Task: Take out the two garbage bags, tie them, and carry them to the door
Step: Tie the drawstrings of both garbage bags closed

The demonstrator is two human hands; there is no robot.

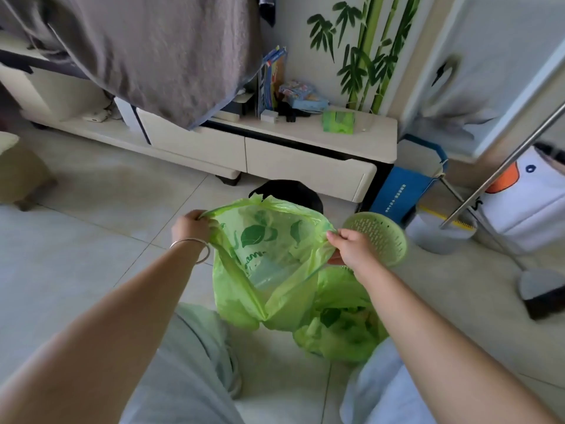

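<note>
A translucent green garbage bag [263, 270] with leaf prints hangs in front of me, its mouth stretched wide. My left hand [191, 226], a silver bangle on the wrist, pinches the left rim. My right hand [351, 247] pinches the right rim. The bag's bottom rests near the floor between my knees. A second green garbage bag [342, 325] lies crumpled on the tiles, low and to the right of the first, partly behind my right forearm. A black bag [284, 189] peeks out behind the held bag; what it sits in is hidden.
A green perforated bin [379, 237] lies tipped on its side just past my right hand. A low cream TV cabinet [275, 154] runs across the back. A blue box [403, 191], a broom and dustpan [538, 289] and a metal pole [504, 163] stand to the right.
</note>
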